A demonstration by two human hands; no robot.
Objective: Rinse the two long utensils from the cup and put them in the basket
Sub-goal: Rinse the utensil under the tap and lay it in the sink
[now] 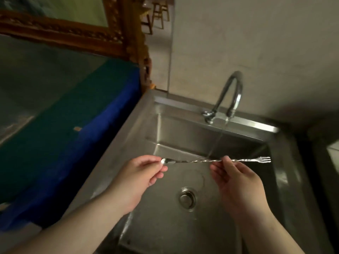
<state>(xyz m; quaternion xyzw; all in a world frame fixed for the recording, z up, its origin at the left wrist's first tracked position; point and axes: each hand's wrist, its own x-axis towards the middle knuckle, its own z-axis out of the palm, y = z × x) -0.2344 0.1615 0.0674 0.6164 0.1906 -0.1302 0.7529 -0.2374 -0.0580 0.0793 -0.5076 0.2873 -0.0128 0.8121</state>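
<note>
A long twisted steel bar utensil (200,160) lies level across the sink, with a fork end at the right and a spoon end at the left. My left hand (141,175) pinches the spoon end. My right hand (236,178) pinches the shaft near the fork tines. Water runs from the curved tap (233,92) down onto the middle of the shaft. The two shafts seem to lie close together, but I cannot tell for sure. No cup or basket is in view.
The steel sink (128,143) has a round drain (187,197) below my hands. A blue and green cloth surface (73,143) lies to the left, with a carved wooden frame (73,33) behind it. A plain wall stands behind the tap.
</note>
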